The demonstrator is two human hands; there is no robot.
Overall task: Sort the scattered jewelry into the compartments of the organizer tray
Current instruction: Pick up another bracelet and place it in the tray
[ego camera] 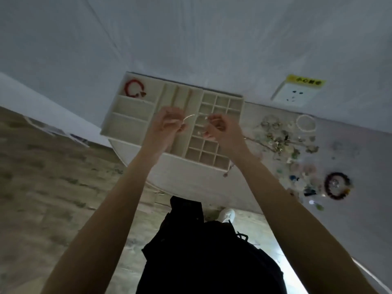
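**Thin chain held over the tray, not yet placed**

I have a fine pale chain strung between both hands above the middle of the organizer tray. It is thin and bright, curving slackly, and blur hides its full length. My left hand has its fingers curled round one end; my right hand pinches the other, fingers folded in tight.

I judge this to be the carrying step: the piece is picked and awaits a compartment. The next move calls for lowering it slack into one of the long narrow slots beside my left hand, so it lies straight and untangled.

The tray is cream, matte, perhaps velvety, with wide bays on the left, long channels, and a grid of small square cells. A red bead bracelet sits in the far left bay. On the bench, to the right, lies a jumbled heap of jewelry, a white bead ring and a dark bead bracelet.
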